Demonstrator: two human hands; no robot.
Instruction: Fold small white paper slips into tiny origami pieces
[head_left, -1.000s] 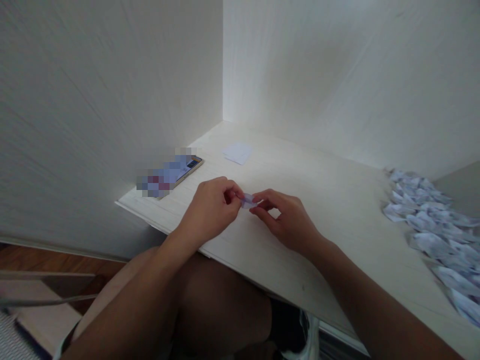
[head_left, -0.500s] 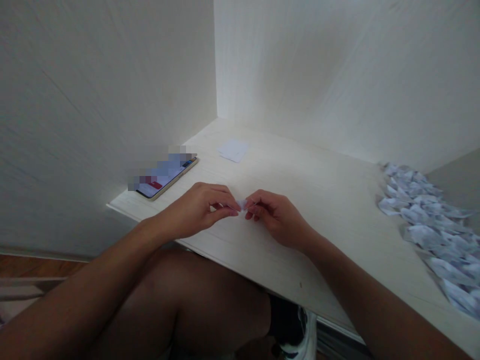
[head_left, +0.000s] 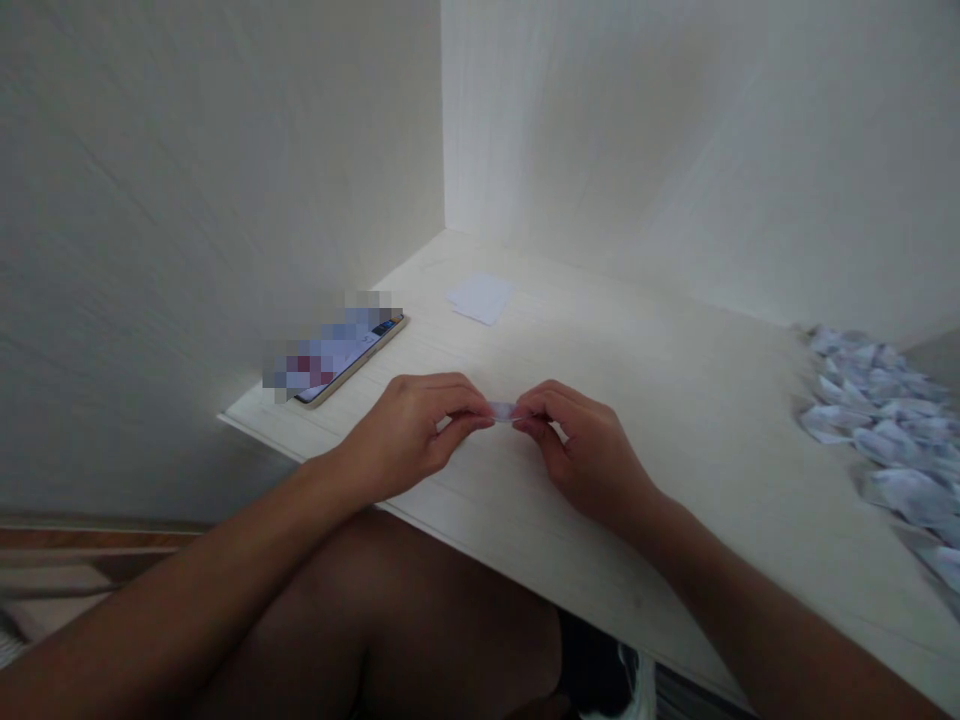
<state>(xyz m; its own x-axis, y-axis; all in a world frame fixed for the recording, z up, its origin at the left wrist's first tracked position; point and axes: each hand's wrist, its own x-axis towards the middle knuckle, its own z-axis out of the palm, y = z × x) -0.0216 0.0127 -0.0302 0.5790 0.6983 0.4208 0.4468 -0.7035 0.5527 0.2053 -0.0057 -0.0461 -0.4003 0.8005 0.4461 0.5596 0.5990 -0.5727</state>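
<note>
White table [head_left: 675, 400] observed. Paper pile [head_left: 904, 412] lies at its right. Left hand [head_left: 420, 430] and right hand [head_left: 592, 445]: thumb and fingers pinched. Phone [head_left: 345, 355] rests at left. Flat sheets [head_left: 481, 298] lie beyond the hands. Small paper strip [head_left: 503, 411]: one end pinched by each hand, over the table.

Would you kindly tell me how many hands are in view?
2: the left hand pinching the left end of a small paper piece, the right hand pinching its right end.
</note>
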